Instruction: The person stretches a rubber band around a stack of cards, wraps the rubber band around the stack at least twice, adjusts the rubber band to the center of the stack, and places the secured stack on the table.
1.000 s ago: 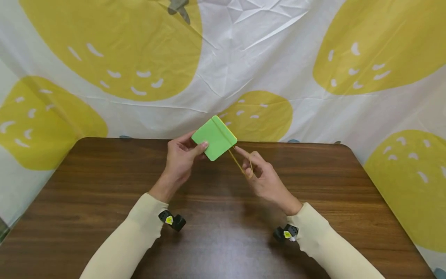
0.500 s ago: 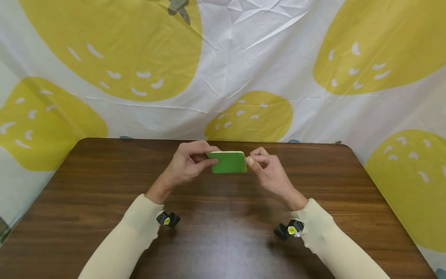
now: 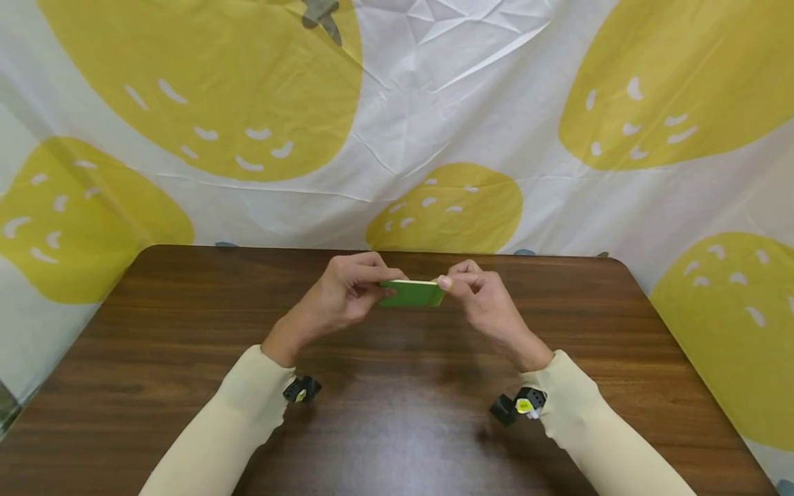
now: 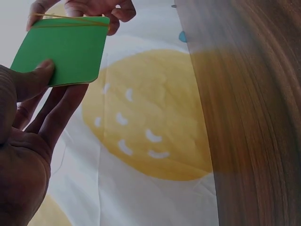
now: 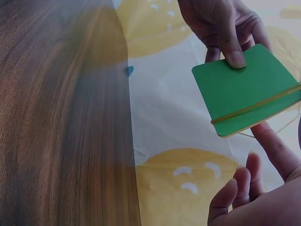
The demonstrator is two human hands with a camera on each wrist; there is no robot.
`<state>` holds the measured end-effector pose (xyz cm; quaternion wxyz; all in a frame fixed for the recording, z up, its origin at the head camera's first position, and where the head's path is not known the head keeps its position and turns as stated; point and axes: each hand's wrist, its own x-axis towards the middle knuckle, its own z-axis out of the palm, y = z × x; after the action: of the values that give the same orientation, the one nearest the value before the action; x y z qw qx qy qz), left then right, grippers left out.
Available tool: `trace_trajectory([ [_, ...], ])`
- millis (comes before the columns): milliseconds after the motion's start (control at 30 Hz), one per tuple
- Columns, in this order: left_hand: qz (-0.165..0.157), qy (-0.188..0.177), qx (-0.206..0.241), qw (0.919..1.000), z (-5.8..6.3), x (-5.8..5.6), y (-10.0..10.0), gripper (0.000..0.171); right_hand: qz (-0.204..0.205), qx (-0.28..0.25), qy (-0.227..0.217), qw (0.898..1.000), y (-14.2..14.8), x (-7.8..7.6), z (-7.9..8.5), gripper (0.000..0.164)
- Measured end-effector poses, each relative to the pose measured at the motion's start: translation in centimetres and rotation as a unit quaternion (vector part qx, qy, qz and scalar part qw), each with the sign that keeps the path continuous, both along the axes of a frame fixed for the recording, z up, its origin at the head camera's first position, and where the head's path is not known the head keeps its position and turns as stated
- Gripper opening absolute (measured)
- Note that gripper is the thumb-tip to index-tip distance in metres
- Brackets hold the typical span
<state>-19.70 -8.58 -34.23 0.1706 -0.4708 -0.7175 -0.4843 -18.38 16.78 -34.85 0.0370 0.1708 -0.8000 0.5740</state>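
A thin green square pad with rounded corners is held above the table, tilted so its face looks toward me. My left hand pinches its left side, the thumb lying on the green face in the left wrist view. A yellowish rubber band runs across that face near the end by my right hand. A loop of the band stretches behind the pad toward the right fingers. My right thumb and index finger hold the band at the pad's right edge; the exact grip is partly hidden.
Below the hands lies a dark wooden table with rounded far corners. A white cloth printed with large yellow fruit hangs directly behind it. Black wrist cameras sit on both sleeves.
The pad has come down and tilted from a diamond pose to nearly edge-on. My right fingers have moved in from the stretched band to the pad's right edge.
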Motion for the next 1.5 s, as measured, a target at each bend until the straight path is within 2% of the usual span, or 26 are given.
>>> trace_trajectory([
  [200,0.003,0.000,-0.001,1.0000,0.0,0.1,0.2,0.026,-0.013,-0.018,-0.016,1.000,0.0,0.1,0.0,0.027],
  [367,0.022,-0.010,0.004,0.9997,-0.3,0.1,0.2,0.025,-0.031,-0.042,-0.023,0.998,0.4,0.2,0.1,0.025],
  [500,0.032,-0.028,0.009,0.9991,-0.5,0.1,0.0,0.025,-0.011,-0.070,-0.023,0.997,1.0,0.2,0.3,0.024],
  [667,0.018,-0.082,-0.004,0.9964,-0.3,0.2,0.1,0.025,0.036,-0.059,0.012,0.998,1.2,0.1,0.6,0.029],
  [767,0.017,-0.108,-0.014,0.9939,-0.3,0.3,0.3,0.026,0.042,-0.040,0.038,0.998,1.2,-0.1,0.8,0.023],
  [900,0.029,-0.127,-0.019,0.9913,-0.2,0.4,0.5,0.026,0.041,-0.048,0.049,0.997,1.1,-0.2,0.8,0.013],
  [1067,0.047,-0.184,0.028,0.9814,-0.1,0.4,0.6,0.017,0.023,-0.070,0.062,0.995,0.8,-0.1,0.7,0.012],
  [1167,0.066,-0.206,0.061,0.9745,0.1,0.5,0.6,0.010,0.010,-0.078,0.072,0.994,0.7,-0.1,0.5,0.011],
  [1367,0.107,-0.201,0.078,0.9706,0.3,0.7,0.9,0.006,0.006,-0.080,0.074,0.994,0.6,-0.1,0.1,0.010],
  [1500,0.127,-0.175,0.093,0.9719,0.0,0.7,1.2,0.005,0.011,-0.069,0.084,0.994,0.4,-0.1,0.1,0.008],
])
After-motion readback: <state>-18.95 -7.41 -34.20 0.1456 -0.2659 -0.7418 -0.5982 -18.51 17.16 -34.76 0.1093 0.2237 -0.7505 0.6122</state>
